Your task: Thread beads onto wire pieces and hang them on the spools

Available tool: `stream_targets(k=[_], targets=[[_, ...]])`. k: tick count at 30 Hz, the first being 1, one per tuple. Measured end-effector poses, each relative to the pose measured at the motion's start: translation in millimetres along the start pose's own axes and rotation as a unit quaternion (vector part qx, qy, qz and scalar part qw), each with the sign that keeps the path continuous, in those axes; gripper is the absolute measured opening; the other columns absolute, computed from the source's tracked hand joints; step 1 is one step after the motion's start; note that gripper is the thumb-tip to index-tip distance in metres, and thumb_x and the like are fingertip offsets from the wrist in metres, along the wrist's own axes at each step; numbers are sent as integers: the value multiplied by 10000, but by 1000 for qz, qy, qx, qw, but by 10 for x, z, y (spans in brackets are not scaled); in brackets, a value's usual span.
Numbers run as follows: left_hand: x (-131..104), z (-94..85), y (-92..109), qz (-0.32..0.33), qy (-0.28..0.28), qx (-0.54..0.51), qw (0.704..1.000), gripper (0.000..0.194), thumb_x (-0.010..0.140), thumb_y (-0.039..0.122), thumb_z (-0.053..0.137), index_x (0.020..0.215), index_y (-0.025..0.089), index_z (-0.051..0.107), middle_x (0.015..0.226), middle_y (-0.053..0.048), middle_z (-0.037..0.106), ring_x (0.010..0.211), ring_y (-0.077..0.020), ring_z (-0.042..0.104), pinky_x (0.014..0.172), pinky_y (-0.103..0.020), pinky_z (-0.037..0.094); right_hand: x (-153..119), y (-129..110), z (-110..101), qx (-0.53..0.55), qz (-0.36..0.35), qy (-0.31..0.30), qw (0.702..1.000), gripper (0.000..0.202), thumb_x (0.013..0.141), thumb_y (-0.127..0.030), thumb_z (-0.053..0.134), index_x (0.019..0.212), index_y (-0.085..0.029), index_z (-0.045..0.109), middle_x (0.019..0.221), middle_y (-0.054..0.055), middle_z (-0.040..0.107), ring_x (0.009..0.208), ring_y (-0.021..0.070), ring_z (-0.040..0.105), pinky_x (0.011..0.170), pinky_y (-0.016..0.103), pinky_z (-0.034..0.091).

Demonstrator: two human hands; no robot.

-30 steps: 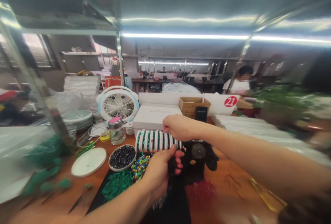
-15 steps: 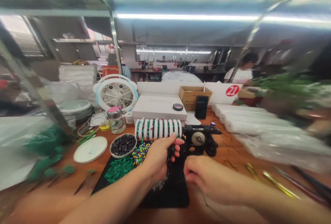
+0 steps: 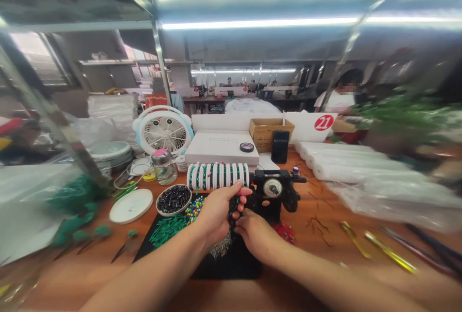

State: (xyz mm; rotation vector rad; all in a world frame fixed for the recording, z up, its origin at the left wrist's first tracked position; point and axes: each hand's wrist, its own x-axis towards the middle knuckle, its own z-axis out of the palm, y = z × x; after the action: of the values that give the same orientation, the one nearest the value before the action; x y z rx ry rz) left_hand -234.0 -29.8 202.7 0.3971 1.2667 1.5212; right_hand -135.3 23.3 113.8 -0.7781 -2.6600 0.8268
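Observation:
My left hand (image 3: 222, 208) is closed in a pinch in front of the white spool rack (image 3: 218, 176), which is wound with green beaded strands. What its fingertips hold is too small to make out. Just right of it and lower, my right hand (image 3: 254, 230) is closed near the left fingers, its grip hidden. Under both hands lies a black mat (image 3: 238, 266) bearing green tube beads (image 3: 169, 229), mixed coloured beads (image 3: 195, 208) and silvery pieces (image 3: 221, 247). The black device (image 3: 276, 189) with a round dial joins the rack's right end.
A dish of black beads (image 3: 173, 200) and a white lid (image 3: 131, 205) lie left. Red beads (image 3: 285, 232) sit beside the mat. Behind stand a fan (image 3: 165, 131), jar (image 3: 164, 168), white box (image 3: 220, 148) and phone (image 3: 280, 147). Yellow tools (image 3: 390, 252) lie right. A person (image 3: 339, 95) is farther back.
My right hand has moved left, up against the left hand's fingers, uncovering the red beads. The left hand stays near the rack. The view has shifted slightly.

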Motion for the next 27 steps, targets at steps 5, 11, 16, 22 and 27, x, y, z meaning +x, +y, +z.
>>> stream_targets(k=[5,11,16,22,27], targets=[[22,-13,-3,7,-4,8,1000,235,739,321,663,684,96,702,557,-28,564,480,-82,444,409,-193,267,-379,-185,-378,3,-57,43,997,253,875,-152,436,897,-170,687,878,85,655,815,197,622,762,298,485],[32,8,-6,9,-5,-6,1000,255,772,323,618,720,89,704,561,-14,555,477,-73,463,434,-184,302,-145,-272,-969,-86,-181,266,943,359,891,-122,359,1155,-131,601,1132,142,607,1091,245,521,950,418,423],[-4,-67,-40,7,-57,-22,998,219,779,299,608,703,109,688,702,-57,639,705,-158,596,628,-251,440,377,-140,-1114,-122,-212,166,955,382,918,-195,370,1261,-124,524,1272,113,559,1246,244,422,1034,433,341],[-31,-158,-38,25,-105,-8,994,268,807,354,577,744,116,682,883,-98,669,891,-210,578,788,-330,435,507,-157,-1248,-58,-188,87,977,397,953,-269,298,1174,-129,597,1198,107,615,1099,206,550,963,340,396],[-16,-152,-72,12,-72,12,997,333,780,459,598,755,132,653,901,-94,657,909,-217,570,783,-337,426,690,-161,-1374,-78,-165,-7,983,420,964,-250,248,1119,-135,621,1160,102,634,1047,190,577,913,301,420]])
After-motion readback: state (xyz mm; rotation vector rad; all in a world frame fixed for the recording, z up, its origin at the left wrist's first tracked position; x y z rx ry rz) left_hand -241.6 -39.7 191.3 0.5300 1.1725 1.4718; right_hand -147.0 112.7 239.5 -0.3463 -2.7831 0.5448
